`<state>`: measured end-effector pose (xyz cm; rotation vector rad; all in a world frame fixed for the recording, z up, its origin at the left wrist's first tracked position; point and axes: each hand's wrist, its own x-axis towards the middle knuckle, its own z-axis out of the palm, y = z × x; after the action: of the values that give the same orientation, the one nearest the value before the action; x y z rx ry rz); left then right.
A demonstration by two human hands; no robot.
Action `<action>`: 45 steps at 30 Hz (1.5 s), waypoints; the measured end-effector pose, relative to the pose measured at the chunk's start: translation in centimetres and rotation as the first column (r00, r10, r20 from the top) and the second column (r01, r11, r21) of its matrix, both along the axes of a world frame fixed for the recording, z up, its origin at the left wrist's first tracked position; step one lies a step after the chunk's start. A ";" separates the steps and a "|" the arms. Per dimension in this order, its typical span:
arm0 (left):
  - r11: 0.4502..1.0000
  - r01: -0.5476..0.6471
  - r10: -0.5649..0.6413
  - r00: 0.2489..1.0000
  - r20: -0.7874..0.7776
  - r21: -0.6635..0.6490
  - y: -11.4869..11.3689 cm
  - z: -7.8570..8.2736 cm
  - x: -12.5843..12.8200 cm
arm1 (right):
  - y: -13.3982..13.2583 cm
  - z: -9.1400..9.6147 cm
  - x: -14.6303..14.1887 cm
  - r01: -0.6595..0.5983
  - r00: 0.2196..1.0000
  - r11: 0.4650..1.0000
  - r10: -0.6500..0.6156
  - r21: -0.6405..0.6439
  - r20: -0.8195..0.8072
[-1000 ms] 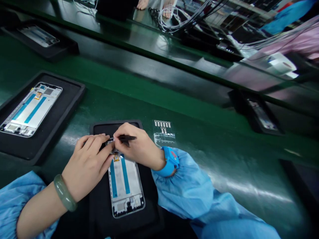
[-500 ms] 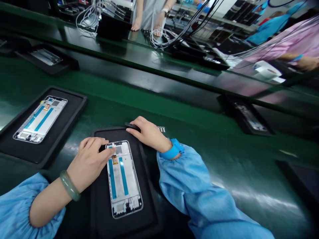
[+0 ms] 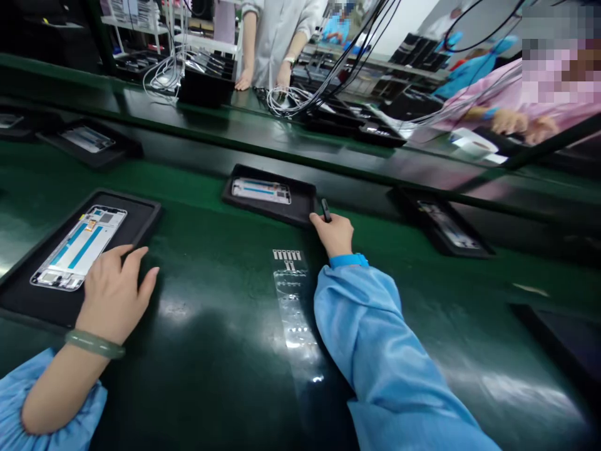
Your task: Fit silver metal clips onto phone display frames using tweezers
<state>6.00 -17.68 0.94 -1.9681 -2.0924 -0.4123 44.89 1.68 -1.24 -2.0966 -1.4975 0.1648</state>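
My right hand [image 3: 334, 233] is stretched far forward, closed round a thin black tool [image 3: 325, 210] whose tip sticks up, and rests against the near right corner of a black tray [image 3: 305, 207] holding a phone frame [image 3: 261, 190]. My left hand [image 3: 114, 289] lies with fingers spread on the right edge of another black tray [image 3: 141, 225], which holds a second phone frame [image 3: 79, 247] with blue strips. Between my arms a clear strip of small parts [image 3: 290, 282] lies on the green belt [image 3: 216, 263].
More black trays with phone frames sit at the far left [image 3: 89, 141] and right [image 3: 444, 227], and one at the right edge [image 3: 563, 338]. Beyond the belt other people stand or sit at a bench with cable bundles [image 3: 291, 97] and a white tape roll [image 3: 472, 144].
The tray that lay between my hands has been pushed away to the far side of the belt by my right hand. My left hand moved left onto the neighbouring tray's edge.
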 end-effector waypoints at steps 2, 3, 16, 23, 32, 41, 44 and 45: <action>0.995 -0.093 0.089 0.991 -0.096 -0.047 -0.1 -0.2 -0.9 | 0.1 -0.3 0.4 0.033 0.999 0.999 -0.033 0.023 -0.016; 0.990 -0.121 0.111 0.985 -0.135 -0.072 -0.2 -0.2 -1.3 | 0.1 -0.3 0.4 0.044 0.999 0.998 -0.043 0.046 -0.024; 0.908 0.325 -0.328 0.944 0.033 -0.263 -1.9 1.6 3.7 | -4.8 1.7 -1.0 -0.020 0.888 0.923 0.193 0.385 -0.417; 0.684 0.400 -0.346 0.914 0.211 -0.611 -5.8 3.2 10.5 | -9.8 1.7 -1.7 -0.251 0.431 0.939 0.325 0.235 -0.842; 0.190 0.755 -0.428 0.639 0.639 -0.627 -7.6 5.5 15.8 | -11.1 0.5 -2.8 -0.251 0.482 0.962 0.221 0.108 -0.848; 0.662 0.668 -0.628 0.742 0.236 -0.341 4.3 3.7 18.5 | -11.1 0.2 -3.0 -0.286 0.523 0.951 0.260 0.120 -0.812; 0.686 0.641 -0.600 0.766 0.230 -0.345 7.3 2.1 19.1 | -11.2 0.2 -2.9 -0.295 0.511 0.947 0.267 0.125 -0.817; 0.688 0.634 -0.592 0.772 0.231 -0.353 7.8 1.7 19.3 | -11.2 0.2 -2.9 -0.298 0.507 0.946 0.268 0.125 -0.819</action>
<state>25.25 -9.86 2.63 -2.9698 -1.5859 -0.1757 41.97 -9.53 -1.07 -1.3722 -1.1724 1.1553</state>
